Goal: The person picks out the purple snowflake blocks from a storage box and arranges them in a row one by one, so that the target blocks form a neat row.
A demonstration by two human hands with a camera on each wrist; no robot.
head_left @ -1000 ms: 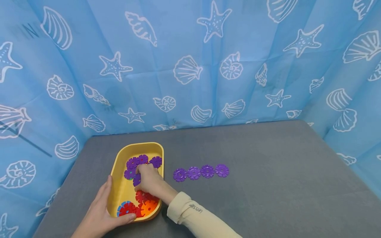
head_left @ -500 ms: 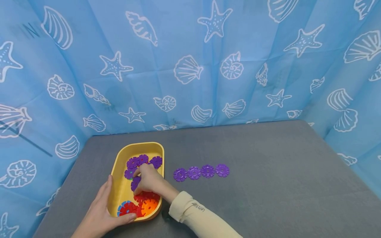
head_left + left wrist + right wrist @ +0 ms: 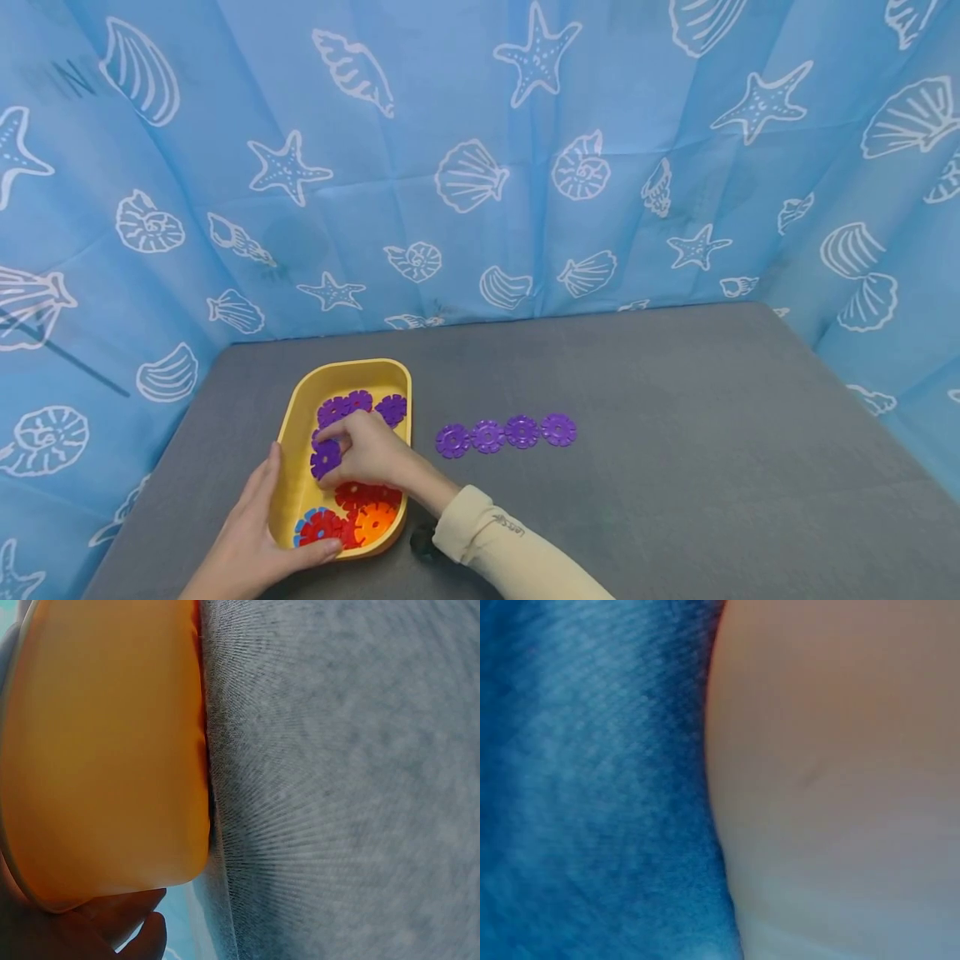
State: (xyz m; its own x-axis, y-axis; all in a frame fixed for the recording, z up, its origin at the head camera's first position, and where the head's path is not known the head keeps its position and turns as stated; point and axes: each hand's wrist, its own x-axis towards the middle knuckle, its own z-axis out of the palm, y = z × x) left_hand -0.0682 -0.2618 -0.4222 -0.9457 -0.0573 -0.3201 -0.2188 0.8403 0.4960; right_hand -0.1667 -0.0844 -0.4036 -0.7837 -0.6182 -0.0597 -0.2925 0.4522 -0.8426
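A yellow bin (image 3: 300, 412) holds notched plastic discs. My left hand (image 3: 251, 537) grips its near left corner, thumb at the front rim and fingers along the left side. In the left wrist view, fingers (image 3: 142, 937) show beyond the bin's wall (image 3: 105, 750). My right hand (image 3: 367, 454) reaches inside, thumb and fingers around a purple notched disc (image 3: 326, 460). More purple discs (image 3: 333, 410) lie farther back in the bin. Red discs (image 3: 322, 525) and an orange disc (image 3: 373, 523) lie at its near end, a blue one partly hidden beneath.
Right of the bin, several purple discs (image 3: 487, 437) lie joined in a row on the grey tabletop (image 3: 660, 467). A blue curtain (image 3: 480, 233) with white shells and starfish hangs behind. Something small and dark (image 3: 422, 542) shows beside the right cuff.
My right hand has shifted slightly left inside the bin, and the purple disc at its fingers has moved left with it. The left hand and the bin stay put.
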